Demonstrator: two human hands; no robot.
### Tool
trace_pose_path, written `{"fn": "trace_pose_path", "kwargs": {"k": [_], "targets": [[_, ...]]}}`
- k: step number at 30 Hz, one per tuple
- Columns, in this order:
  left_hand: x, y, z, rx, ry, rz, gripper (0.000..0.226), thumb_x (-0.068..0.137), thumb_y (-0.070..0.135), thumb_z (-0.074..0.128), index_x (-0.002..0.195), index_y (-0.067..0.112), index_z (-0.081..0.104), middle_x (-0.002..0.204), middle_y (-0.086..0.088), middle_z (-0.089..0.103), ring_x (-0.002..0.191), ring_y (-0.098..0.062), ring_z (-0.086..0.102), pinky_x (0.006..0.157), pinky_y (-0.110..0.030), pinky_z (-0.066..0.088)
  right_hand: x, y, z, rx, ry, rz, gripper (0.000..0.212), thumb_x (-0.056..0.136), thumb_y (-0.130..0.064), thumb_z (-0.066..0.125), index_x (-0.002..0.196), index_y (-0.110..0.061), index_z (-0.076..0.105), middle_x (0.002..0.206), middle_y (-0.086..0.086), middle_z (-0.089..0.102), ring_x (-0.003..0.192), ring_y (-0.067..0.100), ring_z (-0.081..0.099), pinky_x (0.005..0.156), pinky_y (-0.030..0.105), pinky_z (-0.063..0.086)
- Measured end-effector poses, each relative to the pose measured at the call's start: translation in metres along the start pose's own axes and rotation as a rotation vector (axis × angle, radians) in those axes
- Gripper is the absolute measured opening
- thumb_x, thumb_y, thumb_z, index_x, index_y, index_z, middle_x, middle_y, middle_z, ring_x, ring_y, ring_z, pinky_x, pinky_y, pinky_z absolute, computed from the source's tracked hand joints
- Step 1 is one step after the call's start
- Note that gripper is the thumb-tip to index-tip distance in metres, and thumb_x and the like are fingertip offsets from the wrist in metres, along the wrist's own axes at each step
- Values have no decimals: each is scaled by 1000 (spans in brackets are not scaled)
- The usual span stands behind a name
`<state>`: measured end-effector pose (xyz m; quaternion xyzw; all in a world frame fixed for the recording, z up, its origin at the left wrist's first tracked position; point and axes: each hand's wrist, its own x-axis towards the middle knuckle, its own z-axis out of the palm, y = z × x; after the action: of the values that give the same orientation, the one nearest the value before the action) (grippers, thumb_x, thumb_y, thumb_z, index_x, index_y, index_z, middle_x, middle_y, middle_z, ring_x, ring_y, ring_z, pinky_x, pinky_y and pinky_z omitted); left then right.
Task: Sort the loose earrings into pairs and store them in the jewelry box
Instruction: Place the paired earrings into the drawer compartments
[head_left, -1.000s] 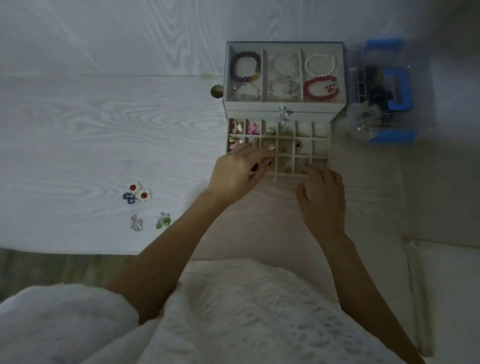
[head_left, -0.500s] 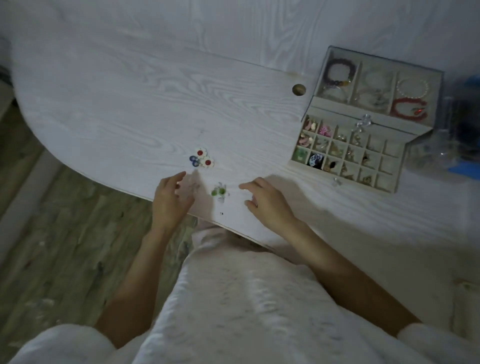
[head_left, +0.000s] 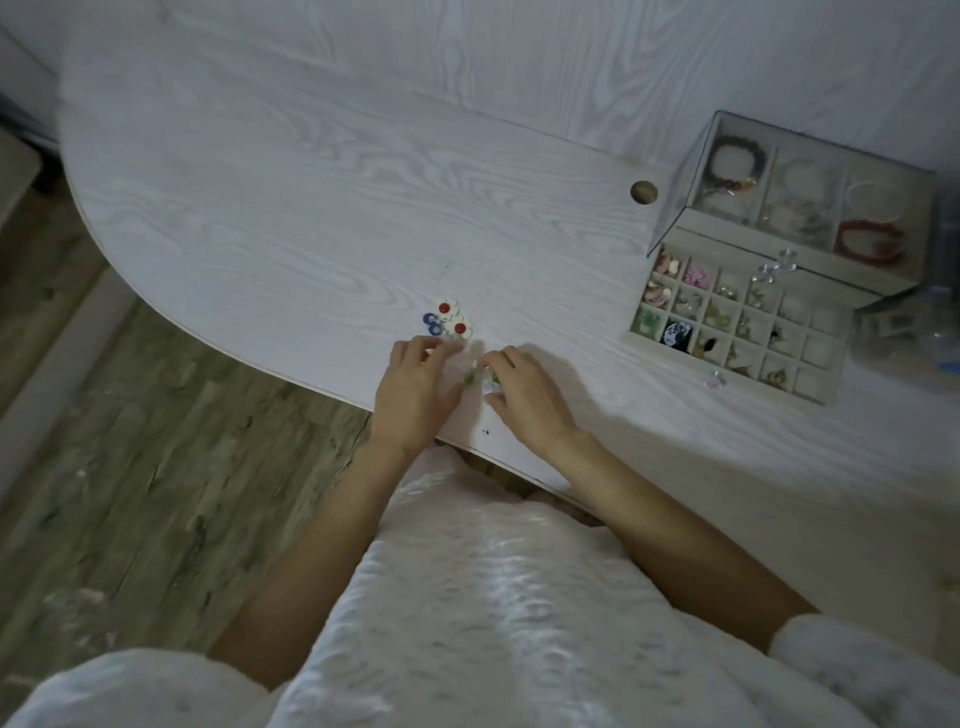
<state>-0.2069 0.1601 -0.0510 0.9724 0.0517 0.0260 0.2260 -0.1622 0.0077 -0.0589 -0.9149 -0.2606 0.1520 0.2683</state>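
Frame center, near the table (head_left: 291, 208) edge: our left hand (head_left: 413, 395) has fingers curled down, tips just below the white flower earrings (head_left: 453, 318) and blue earrings (head_left: 432, 323); whether it pinches anything we cannot tell. Our right hand (head_left: 524, 397) curls its fingers around the green earring (head_left: 475, 376), touching it, apparently pinching. The jewelry box (head_left: 675, 208) sits at right of frame, drawer (head_left: 727, 371) pulled out, well apart from both hands.

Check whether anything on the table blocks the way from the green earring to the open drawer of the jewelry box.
Nothing visible does. The green earring lies between the left hand and right hand; the table between it and the drawer is bare. The flower earrings sit off to the side.
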Motion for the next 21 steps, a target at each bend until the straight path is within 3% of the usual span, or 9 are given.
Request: {"fn": "trace_pose_path", "kwargs": {"k": [2, 4, 8, 14, 21], "targets": [[4, 5, 7, 33, -75, 95, 43, 71, 15, 74, 112, 11, 63, 105, -12, 62, 96, -32, 53, 78, -37, 48, -1, 3, 1, 14, 36, 20, 39, 81, -1, 64, 117, -9, 53, 114, 10, 58, 102, 27, 53, 81, 39, 50], [9, 11, 13, 2, -171, 50, 40, 74, 15, 71, 113, 10, 62, 105, -13, 61, 96, -31, 52, 78, -38, 47, -3, 5, 0, 25, 58, 32, 39, 81, -1, 64, 117, -9, 53, 112, 10, 59, 100, 26, 55, 81, 39, 51], [19, 17, 19, -56, -199, 27, 22, 80, 9, 65, 102, 8, 67, 96, -14, 62, 83, -30, 60, 71, -32, 44, -9, 13, -7, -10, 84, 70, 23, 84, -5, 61, 107, -8, 57, 104, 10, 59, 88, 26, 58, 71, 37, 51], [32, 23, 21, -70, -255, 68, 15, 84, 11, 62, 97, 13, 67, 97, -9, 62, 82, -25, 62, 70, -27, 42, -40, 44, -24, 6, 118, 199, 6, 85, -10, 60, 91, -9, 58, 94, 7, 55, 74, 23, 55, 66, 36, 48], [47, 71, 39, -47, -310, 218, 15, 82, 9, 62, 95, 10, 69, 89, -15, 66, 75, -33, 62, 65, -27, 39, -101, 108, -74, 134, 414, 491, 8, 79, -6, 65, 76, -14, 62, 85, 7, 59, 73, 19, 54, 68, 33, 47]]}}
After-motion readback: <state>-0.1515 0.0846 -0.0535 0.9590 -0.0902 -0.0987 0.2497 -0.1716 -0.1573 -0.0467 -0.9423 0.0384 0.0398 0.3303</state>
